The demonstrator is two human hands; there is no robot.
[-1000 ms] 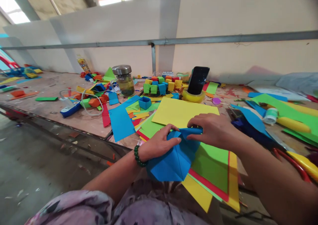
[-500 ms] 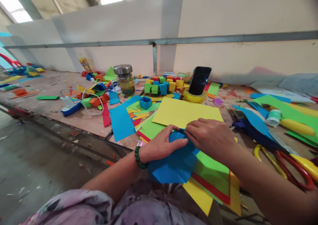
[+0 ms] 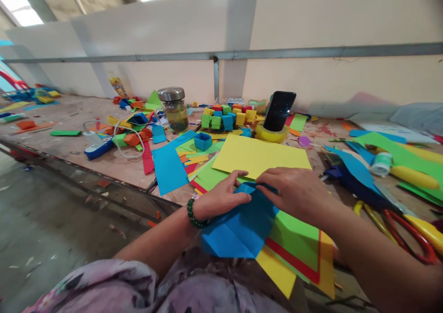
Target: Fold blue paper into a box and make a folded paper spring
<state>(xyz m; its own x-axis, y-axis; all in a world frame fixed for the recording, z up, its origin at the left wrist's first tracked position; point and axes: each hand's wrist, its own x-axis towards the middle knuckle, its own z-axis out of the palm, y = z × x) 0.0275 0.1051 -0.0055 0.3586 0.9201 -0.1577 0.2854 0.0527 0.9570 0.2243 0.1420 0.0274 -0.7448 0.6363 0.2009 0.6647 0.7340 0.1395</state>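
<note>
I see the folded blue paper (image 3: 238,227) at the table's near edge, on stacked coloured sheets (image 3: 297,241). My left hand (image 3: 221,197) clamps its far-left flap, fingers pressed together. My right hand (image 3: 297,191) pinches the far fold. A yellow sheet (image 3: 259,154) lies just beyond.

Top of the blue paper (image 3: 238,227) is covered by both hands: left hand (image 3: 221,197) over its upper left, right hand (image 3: 297,191) over the tip of the fold. Right forearm runs off the bottom-right corner. Stack of coloured sheets (image 3: 297,244) lies mostly buried under paper and arm; sheet count unclear. Scissors (image 3: 408,237) are cut off at the right edge. Phone (image 3: 278,111) has its foot sunk out of sight in the tape roll (image 3: 272,134). Jar (image 3: 175,110) contents murky. Far-left litter on the worktop (image 3: 110,165) too small and blurred to name.
</note>
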